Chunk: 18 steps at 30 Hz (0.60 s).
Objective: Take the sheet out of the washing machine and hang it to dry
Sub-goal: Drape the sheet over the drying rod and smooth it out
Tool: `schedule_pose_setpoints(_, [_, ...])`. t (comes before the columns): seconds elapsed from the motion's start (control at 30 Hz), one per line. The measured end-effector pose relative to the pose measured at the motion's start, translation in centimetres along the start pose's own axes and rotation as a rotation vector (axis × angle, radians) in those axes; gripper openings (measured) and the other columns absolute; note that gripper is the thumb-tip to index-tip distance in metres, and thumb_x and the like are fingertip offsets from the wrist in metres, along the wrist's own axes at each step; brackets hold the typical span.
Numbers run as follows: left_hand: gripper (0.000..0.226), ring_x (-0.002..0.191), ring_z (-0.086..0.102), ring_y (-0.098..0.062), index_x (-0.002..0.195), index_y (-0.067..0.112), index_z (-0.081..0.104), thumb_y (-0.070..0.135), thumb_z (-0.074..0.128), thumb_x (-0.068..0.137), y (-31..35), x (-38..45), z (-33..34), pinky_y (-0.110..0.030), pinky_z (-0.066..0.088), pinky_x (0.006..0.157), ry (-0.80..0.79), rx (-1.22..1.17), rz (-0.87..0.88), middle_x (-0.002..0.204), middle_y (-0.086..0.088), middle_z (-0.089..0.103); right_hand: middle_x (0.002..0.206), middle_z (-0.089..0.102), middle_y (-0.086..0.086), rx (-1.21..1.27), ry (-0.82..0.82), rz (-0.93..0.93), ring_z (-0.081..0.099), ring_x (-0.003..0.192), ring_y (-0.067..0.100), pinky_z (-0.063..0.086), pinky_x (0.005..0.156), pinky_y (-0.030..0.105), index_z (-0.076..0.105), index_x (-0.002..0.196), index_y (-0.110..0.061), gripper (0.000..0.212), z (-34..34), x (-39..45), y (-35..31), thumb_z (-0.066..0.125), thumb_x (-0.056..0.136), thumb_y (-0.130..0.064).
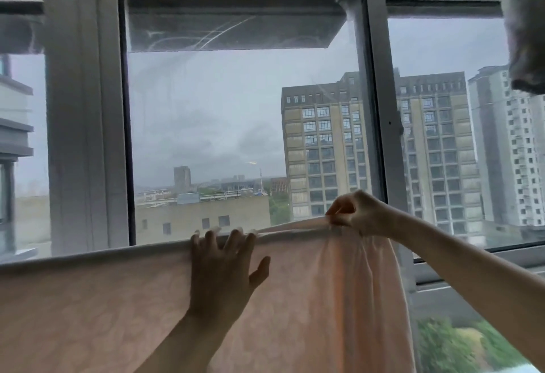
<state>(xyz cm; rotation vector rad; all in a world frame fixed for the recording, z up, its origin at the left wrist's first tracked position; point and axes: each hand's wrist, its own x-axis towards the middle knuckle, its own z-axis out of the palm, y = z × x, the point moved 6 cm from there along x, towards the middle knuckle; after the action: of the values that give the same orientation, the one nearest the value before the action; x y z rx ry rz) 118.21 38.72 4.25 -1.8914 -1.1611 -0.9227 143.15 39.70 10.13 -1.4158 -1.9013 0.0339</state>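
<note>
Hanging across the lower half of the frame, the pale pink sheet [124,307] drapes over what seems to be a rail, though the fold hides it. The left hand [224,266] lies flat at lower centre, fingers [210,240] spread and straight, pressing the cloth at the fold. The right hand [358,213], right of centre, pinches a bunched part of the top edge. Spreading looks to be the step in hand; next, that gather wants drawing rightwards until smooth. Behind stands the window frame [88,136], and grey fabric [528,24] hangs upper right.
</note>
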Motion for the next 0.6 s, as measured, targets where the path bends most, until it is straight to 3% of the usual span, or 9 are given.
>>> schedule_pose_setpoints(0.1, [0.053, 0.097, 0.062, -0.033, 0.101, 0.015, 0.067, 0.056, 0.037, 0.087, 1.9, 0.7, 0.0, -0.059, 0.038, 0.102, 0.012, -0.015, -0.013, 0.095, -0.005, 0.069, 0.094, 0.066, -0.006, 0.067, -0.044, -0.032, 0.064, 0.088, 0.008, 0.052, 0.066, 0.014, 0.069, 0.103, -0.012, 0.015, -0.1, -0.1, 0.7, 0.063, 0.089, -0.013])
schedule_pose_setpoints(0.2, [0.057, 0.094, 0.063, -0.027, 0.113, 0.013, 0.064, 0.056, 0.035, 0.089, 4.9, 1.4, 0.8, -0.056, 0.039, 0.104, 0.004, -0.03, 0.02, 0.099, -0.004, 0.067, 0.094, 0.065, -0.012, 0.058, -0.097, -0.109, 0.061, 0.09, 0.0, 0.05, 0.083, 0.014, 0.068, 0.107, -0.015, 0.018, -0.1, -0.2, 0.8, 0.062, 0.09, -0.012])
schedule_pose_setpoints(0.37, [0.054, 0.09, 0.06, -0.03, 0.117, 0.023, 0.061, 0.062, 0.04, 0.085, 10.2, 2.9, 2.0, -0.056, 0.044, 0.09, 0.007, 0.012, -0.013, 0.1, -0.001, 0.064, 0.098, 0.069, -0.007, 0.009, -0.071, -0.235, 0.063, 0.088, 0.001, 0.052, 0.085, 0.02, 0.07, 0.107, -0.016, 0.018, 0.3, -0.6, 1.5, 0.059, 0.092, -0.014])
schedule_pose_setpoints(0.5, [0.055, 0.086, 0.057, -0.031, 0.118, 0.021, 0.061, 0.062, 0.045, 0.085, 10.4, 2.9, 3.2, -0.054, 0.042, 0.087, 0.069, 0.057, -0.011, 0.097, -0.005, 0.062, 0.102, 0.069, -0.005, 0.134, -0.112, -0.223, 0.063, 0.088, 0.0, 0.051, 0.071, 0.011, 0.068, 0.111, -0.016, 0.022, 0.0, -0.8, 2.2, 0.06, 0.091, -0.022])
schedule_pose_setpoints(0.6, [0.056, 0.087, 0.057, -0.032, 0.119, 0.02, 0.06, 0.062, 0.045, 0.085, 9.9, 2.6, 3.7, -0.054, 0.041, 0.087, 0.131, 0.102, 0.034, 0.098, -0.007, 0.063, 0.108, 0.068, -0.004, 0.217, -0.16, -0.192, 0.062, 0.094, 0.0, 0.049, 0.076, 0.009, 0.064, 0.118, -0.013, 0.031, -0.7, -0.7, 2.7, 0.061, 0.086, -0.01])
